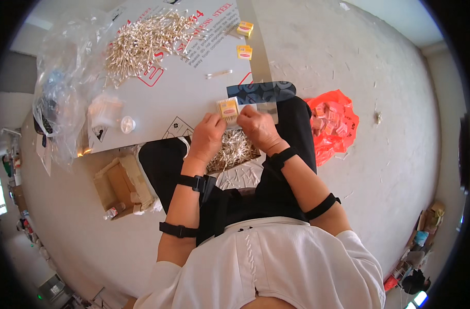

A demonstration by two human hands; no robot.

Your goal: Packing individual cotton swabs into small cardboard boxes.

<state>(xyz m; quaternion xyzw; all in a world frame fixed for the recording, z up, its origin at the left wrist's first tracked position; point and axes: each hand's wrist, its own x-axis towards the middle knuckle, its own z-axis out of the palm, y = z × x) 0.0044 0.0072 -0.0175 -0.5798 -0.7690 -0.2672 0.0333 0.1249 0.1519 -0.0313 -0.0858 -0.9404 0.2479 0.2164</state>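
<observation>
A clear square pack of white cotton swabs with yellow label (228, 108) sits just beyond the grip, near corners pinched by left hand (207, 135) and right hand (258, 127); loose pale swabs (234, 149) lie below.

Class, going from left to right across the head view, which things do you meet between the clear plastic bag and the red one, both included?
Clear plastic bag, small round white object, left hand, yellow-labelled pack, right hand, red plastic bag.

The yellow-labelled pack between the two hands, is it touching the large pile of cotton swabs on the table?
Apart: the head view plainly shows grey tabletop between the yellow-labelled pack and the swab pile.
</observation>
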